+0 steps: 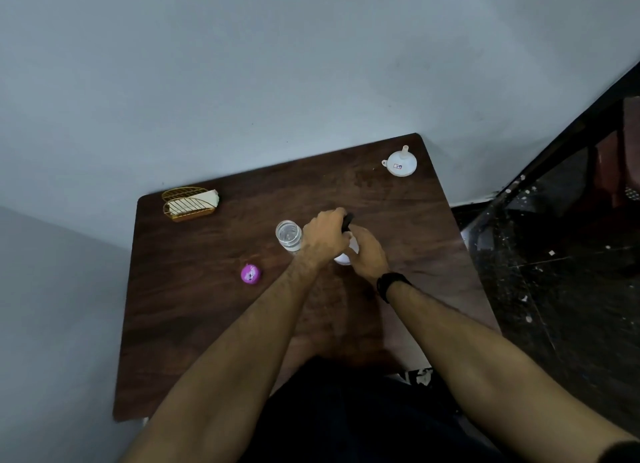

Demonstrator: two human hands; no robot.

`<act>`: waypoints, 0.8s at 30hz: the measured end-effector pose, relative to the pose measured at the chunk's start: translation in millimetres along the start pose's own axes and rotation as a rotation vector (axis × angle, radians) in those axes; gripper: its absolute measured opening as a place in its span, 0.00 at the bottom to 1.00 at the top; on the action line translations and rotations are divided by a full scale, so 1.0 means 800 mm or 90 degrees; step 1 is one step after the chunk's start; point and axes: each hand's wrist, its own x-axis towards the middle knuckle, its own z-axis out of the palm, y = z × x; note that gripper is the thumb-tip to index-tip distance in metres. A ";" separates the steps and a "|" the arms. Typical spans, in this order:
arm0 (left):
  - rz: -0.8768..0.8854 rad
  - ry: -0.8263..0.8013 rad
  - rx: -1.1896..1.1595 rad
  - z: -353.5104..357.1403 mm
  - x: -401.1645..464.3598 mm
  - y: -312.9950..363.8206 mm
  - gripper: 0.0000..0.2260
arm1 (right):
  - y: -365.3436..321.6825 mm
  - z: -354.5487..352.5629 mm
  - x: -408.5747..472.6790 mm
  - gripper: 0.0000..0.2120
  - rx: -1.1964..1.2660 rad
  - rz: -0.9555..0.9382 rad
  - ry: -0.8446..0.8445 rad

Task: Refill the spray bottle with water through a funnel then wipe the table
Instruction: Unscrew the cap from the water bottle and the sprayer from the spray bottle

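A white spray bottle [343,257] stands mid-table, mostly hidden by both hands. My left hand [325,235] grips its black spray head [347,221] from above. My right hand [369,254] is wrapped round the bottle's body. Just left of them stands a clear bottle of water [289,235], uncapped, with its purple cap [250,273] lying nearer to me on the left. A white funnel [401,163] lies upside down at the far right corner of the dark wooden table [207,306].
A gold wire holder with folded white napkins [189,204] sits at the far left corner. Grey walls border the table at the back and left. A dark speckled floor and dark furniture lie to the right.
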 end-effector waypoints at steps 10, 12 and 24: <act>-0.068 0.039 -0.018 0.024 -0.005 -0.001 0.08 | -0.029 -0.026 -0.010 0.25 -0.112 -0.041 0.005; -0.078 0.050 -0.022 0.028 -0.005 0.000 0.09 | -0.028 -0.025 -0.007 0.19 -0.131 -0.040 0.007; 0.085 -0.072 0.078 0.005 0.005 0.001 0.47 | -0.031 -0.026 -0.009 0.20 -0.144 -0.059 -0.001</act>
